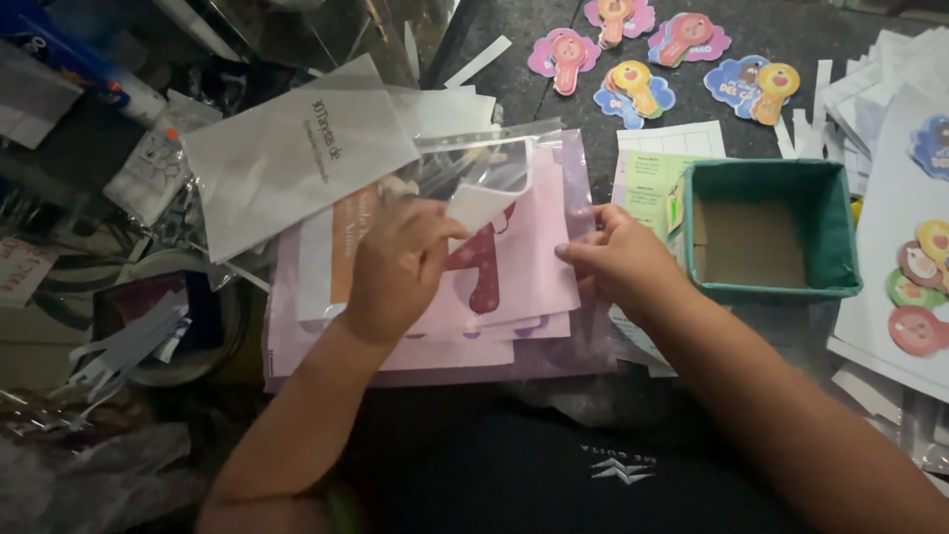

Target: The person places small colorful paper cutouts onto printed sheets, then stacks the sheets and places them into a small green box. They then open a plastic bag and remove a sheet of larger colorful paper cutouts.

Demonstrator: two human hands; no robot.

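A stack of pale pink cards [529,272] with a dark red figure printed on them lies in front of me on a clear plastic sleeve [494,163]. My left hand [395,272] rests on the stack and pinches a small white paper piece [479,206] between thumb and fingers. At the stack's right edge my right hand [618,255] grips the cards and the sleeve's side.
An empty teal cardboard box [840,242] stands right of my right hand. Several colourful key-shaped cutouts [633,87] lie at the back, with more on white sheets [914,267] at far right. Clear bags, paper strips [124,351] and clutter fill the left side.
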